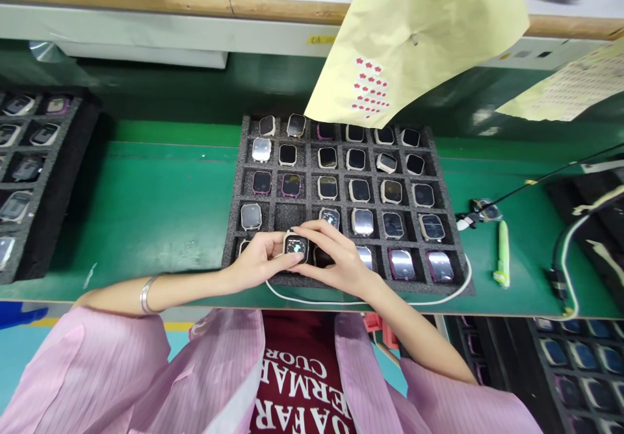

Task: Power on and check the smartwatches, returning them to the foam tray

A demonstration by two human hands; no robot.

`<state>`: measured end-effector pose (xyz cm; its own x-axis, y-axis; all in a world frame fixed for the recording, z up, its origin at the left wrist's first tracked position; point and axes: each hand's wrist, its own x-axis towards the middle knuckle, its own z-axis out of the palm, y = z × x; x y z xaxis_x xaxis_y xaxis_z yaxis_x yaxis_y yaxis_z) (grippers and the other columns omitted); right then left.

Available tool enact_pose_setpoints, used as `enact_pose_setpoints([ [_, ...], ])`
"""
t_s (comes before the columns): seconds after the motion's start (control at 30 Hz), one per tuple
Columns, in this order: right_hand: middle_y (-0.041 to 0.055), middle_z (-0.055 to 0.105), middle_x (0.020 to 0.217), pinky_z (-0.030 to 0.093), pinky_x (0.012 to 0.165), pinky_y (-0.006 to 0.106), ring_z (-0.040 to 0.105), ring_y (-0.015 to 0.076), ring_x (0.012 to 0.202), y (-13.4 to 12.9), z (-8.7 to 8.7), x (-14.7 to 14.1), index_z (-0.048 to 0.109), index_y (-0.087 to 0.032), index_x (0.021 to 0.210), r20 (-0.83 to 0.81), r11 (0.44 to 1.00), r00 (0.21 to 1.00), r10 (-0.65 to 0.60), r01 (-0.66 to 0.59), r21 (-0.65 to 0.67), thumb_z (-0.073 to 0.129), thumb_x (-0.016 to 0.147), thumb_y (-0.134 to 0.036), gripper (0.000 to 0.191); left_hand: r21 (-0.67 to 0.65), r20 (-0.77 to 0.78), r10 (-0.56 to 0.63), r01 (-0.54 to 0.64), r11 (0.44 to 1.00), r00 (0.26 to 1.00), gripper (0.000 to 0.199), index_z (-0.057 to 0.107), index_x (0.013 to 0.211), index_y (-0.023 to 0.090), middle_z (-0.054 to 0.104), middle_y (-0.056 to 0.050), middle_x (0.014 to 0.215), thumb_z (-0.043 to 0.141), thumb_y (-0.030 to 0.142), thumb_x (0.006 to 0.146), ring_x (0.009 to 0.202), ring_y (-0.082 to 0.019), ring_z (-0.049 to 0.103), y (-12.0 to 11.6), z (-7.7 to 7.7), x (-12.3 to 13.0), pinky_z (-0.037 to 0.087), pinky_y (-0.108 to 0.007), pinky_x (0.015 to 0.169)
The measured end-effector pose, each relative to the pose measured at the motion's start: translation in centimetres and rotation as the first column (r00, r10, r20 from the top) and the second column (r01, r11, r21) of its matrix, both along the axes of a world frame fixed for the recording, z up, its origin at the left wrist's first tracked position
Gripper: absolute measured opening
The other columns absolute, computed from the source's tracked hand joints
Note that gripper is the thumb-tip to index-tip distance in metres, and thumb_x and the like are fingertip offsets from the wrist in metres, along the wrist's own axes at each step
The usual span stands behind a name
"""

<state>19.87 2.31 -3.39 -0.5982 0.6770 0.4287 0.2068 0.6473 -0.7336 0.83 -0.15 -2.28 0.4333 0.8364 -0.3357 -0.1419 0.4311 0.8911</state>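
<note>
A smartwatch without a strap is held between both hands over the front of a dark foam tray, its screen lit with a watch face. My left hand grips it from the left, the thumb along its lower edge. From the right, my right hand closes its fingers on the top and lower right of the same watch. Strapless watches, such as a dark-screened one, sit in the tray's compartments. One compartment just behind the held watch has nothing in it. My hands cover some front compartments.
A white cable loops round the tray's front. Right of it lie a black round item and a green pen-like tool. Another watch tray stands left. Yellow paper hangs over the tray's back edge; more watches lie lower right.
</note>
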Motion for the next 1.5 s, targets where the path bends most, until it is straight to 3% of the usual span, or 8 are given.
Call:
enact_pose_setpoints([
  [0.33,0.0117,0.057,0.11,0.053,0.085,0.041,0.059,0.0253,0.1,-0.3,0.7,0.1,0.054,-0.018,0.124,0.107,0.998,0.994,-0.035,0.039,-0.043,0.07,0.086,-0.03,0.043,0.028,-0.037,-0.058,0.059,0.998,0.998,0.031,0.059,0.098,0.011,0.057,0.0,0.078,0.067,0.037,0.082,0.07,-0.012,0.053,-0.1,-0.3,-0.1,0.046,-0.024,0.066],
  [0.53,0.0058,0.062,0.094,0.052,0.072,0.034,0.059,0.0207,0.082,2.7,2.4,-0.5,0.061,-0.018,0.103,0.116,0.975,0.988,-0.103,0.123,-0.183,0.072,0.084,-0.032,0.026,-0.075,-0.022,-0.167,0.165,0.983,0.986,0.047,0.053,0.103,0.013,0.057,-0.001,0.089,0.077,0.037,0.071,0.068,-0.01,0.049,0.5,1.3,-1.2,0.04,-0.022,0.059],
  [0.77,0.0131,0.058,0.108,0.048,0.087,0.051,0.055,0.0308,0.1,4.7,1.2,-2.1,0.061,-0.016,0.114,0.393,0.995,0.916,-0.085,0.062,0.072,0.076,0.079,-0.03,0.04,-0.179,-0.042,-0.184,0.173,0.968,0.982,0.034,0.054,0.097,0.015,0.055,0.003,0.079,0.074,0.03,0.074,0.056,-0.006,0.043,-2.2,0.9,-4.6,0.032,-0.018,0.048],
  [0.93,0.014,0.055,0.115,0.048,0.087,0.048,0.054,0.0279,0.098,4.6,2.4,-4.4,0.062,-0.016,0.117,0.431,0.985,0.901,-0.053,-0.024,0.17,0.07,0.084,-0.023,0.034,-0.159,-0.074,-0.135,0.122,0.98,0.988,0.03,0.054,0.097,0.014,0.057,0.002,0.08,0.069,0.033,0.079,0.048,-0.003,0.037,-3.8,0.4,-6.7,0.027,-0.017,0.042],
  [1.17,0.0195,0.056,0.112,0.049,0.078,0.048,0.056,0.0343,0.098,6.6,2.5,-9.9,0.068,-0.007,0.097,0.712,0.95,0.702,-0.025,-0.204,0.235,0.077,0.078,-0.031,0.032,-0.099,-0.13,-0.1,0.087,0.991,0.987,0.027,0.057,0.095,0.011,0.062,-0.002,0.078,0.066,0.033,0.082,0.044,-0.003,0.041,-4.5,0.5,-6.8,0.031,-0.016,0.04],
  [1.27,0.018,0.057,0.117,0.049,0.083,0.051,0.056,0.0355,0.104,7.2,2.3,-9.4,0.068,-0.011,0.093,0.634,0.961,0.774,0.001,-0.175,0.212,0.082,0.072,-0.03,0.032,-0.095,-0.108,-0.086,0.076,0.993,0.99,0.029,0.057,0.094,0.01,0.065,-0.007,0.088,0.068,0.033,0.079,0.044,-0.002,0.042,-4.4,0.3,-6.8,0.034,-0.016,0.04],
  [1.4,0.0121,0.059,0.117,0.048,0.092,0.044,0.059,0.0285,0.107,5.5,3.8,-7.1,0.064,-0.018,0.094,0.284,0.995,0.954,0.093,-0.102,0.017,0.08,0.074,-0.028,0.028,-0.115,-0.073,-0.077,0.068,0.991,0.994,0.033,0.056,0.094,0.011,0.065,-0.006,0.088,0.072,0.032,0.075,0.045,-0.003,0.044,-4.1,0.0,-6.8,0.039,-0.018,0.042],
  [1.5,0.0112,0.06,0.118,0.049,0.092,0.042,0.06,0.0272,0.109,2.8,4.8,-6.0,0.062,-0.019,0.103,0.246,0.981,0.95,0.191,-0.178,-0.075,0.076,0.078,-0.028,0.03,-0.125,-0.036,-0.079,0.074,0.989,0.996,0.038,0.054,0.098,0.012,0.062,-0.002,0.081,0.075,0.029,0.072,0.047,-0.004,0.043,-4.0,0.0,-6.6,0.036,-0.019,0.043],
])
